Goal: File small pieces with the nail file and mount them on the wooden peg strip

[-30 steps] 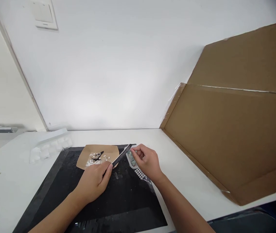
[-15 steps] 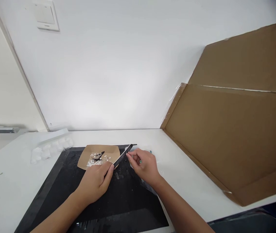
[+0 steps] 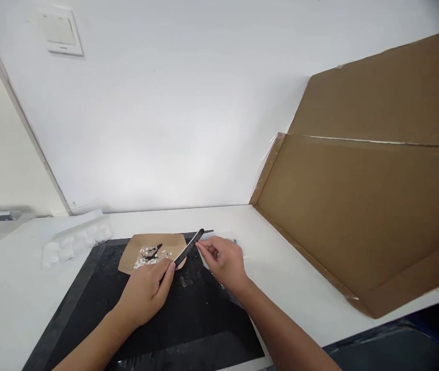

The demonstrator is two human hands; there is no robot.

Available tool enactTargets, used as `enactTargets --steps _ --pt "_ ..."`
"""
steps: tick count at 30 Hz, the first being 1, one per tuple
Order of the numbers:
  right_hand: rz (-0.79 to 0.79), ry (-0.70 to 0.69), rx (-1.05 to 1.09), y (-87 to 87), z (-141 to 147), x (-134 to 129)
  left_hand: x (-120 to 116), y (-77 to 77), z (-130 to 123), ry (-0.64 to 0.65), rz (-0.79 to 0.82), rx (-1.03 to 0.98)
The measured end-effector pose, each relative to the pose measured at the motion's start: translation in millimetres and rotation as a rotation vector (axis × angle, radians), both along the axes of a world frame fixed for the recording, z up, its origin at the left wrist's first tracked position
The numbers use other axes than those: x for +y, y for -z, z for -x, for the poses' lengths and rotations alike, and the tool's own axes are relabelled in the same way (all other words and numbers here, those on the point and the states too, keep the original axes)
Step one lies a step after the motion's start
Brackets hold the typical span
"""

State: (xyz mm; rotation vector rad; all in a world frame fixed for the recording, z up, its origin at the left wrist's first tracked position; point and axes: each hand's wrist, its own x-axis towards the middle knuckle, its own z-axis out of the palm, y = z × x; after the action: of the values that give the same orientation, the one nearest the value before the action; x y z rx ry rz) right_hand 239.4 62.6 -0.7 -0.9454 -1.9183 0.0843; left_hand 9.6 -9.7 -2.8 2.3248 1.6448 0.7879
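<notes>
My left hand (image 3: 148,291) is closed around the lower end of a black nail file (image 3: 188,249), a slim strip with a rounded tip and a pale edge. The file slants up to the right. Close to its upper part, my right hand (image 3: 222,260) has thumb and finger pinched together at the file's side. Whatever sits in that pinch is too small to make out. Behind my left hand, a tan paper tray (image 3: 129,255) holds white bits (image 3: 142,261) and thin black scraps (image 3: 153,252). My left hand overlaps the tray's front edge.
A black mat (image 3: 188,322) with dusty marks and small clear scraps lies under my hands on the white table (image 3: 6,293). A clear plastic pack with white contents (image 3: 76,242) rests at the left. Folded cardboard (image 3: 358,206) stands at the right against the wall.
The view has shifted slightly, so the scene sits a little further left. Both hands keep the same grip, and the right fingertips stay close to the file.
</notes>
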Motion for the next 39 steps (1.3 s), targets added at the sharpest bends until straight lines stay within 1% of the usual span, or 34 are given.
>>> enactTargets --steps 3,5,8,10,12,14,16,18,22,25,27,33,36,39 --pt "0.017 0.007 0.042 1.0 -2.0 3.5 -0.7 0.8 -0.1 0.012 -0.005 0.005" --pt "0.01 -0.041 0.015 3.8 3.1 -0.2 -1.0 2.0 0.0 0.008 0.002 0.006" --pt "-0.035 -0.158 -0.088 7.6 14.5 -10.4 -0.6 2.4 0.4 0.005 0.01 0.007" --pt "-0.064 -0.195 -0.147 7.6 18.2 -14.4 -0.1 0.7 0.6 0.001 0.003 0.004" --pt "-0.059 -0.148 -0.144 5.5 15.8 -12.9 0.2 -2.4 0.7 -0.006 0.0 -0.004" --pt "-0.024 -0.06 -0.089 2.9 9.2 -7.0 -0.3 -5.2 0.6 -0.006 0.014 -0.014" --pt "0.012 -0.005 -0.022 1.3 2.5 -0.8 -1.3 -6.3 0.3 0.003 0.037 -0.021" --pt "0.031 -0.024 -0.01 1.5 0.0 1.5 -2.2 -5.4 0.0 0.01 0.051 -0.019" --pt "-0.007 -0.139 -0.143 4.2 8.9 -7.7 -2.2 -1.9 0.0 0.01 0.046 0.001" --pt "-0.022 -0.122 -0.144 3.7 13.8 -13.4 -1.2 -2.3 -0.1 0.008 0.035 0.004" --pt "0.01 -0.08 -0.074 1.4 10.4 -11.1 -1.0 -4.0 -0.9 0.002 0.024 -0.007" --pt "0.181 0.04 0.183 -10.2 -12.1 6.7 0.4 -7.9 1.1 -0.056 -0.041 -0.058" --pt "0.258 0.041 0.191 -13.0 -14.3 9.3 6.1 -10.3 11.5 -0.092 -0.1 -0.064" --pt "0.341 -0.006 0.161 -10.8 -10.1 8.4 13.4 -12.5 24.3 -0.162 -0.174 -0.086"
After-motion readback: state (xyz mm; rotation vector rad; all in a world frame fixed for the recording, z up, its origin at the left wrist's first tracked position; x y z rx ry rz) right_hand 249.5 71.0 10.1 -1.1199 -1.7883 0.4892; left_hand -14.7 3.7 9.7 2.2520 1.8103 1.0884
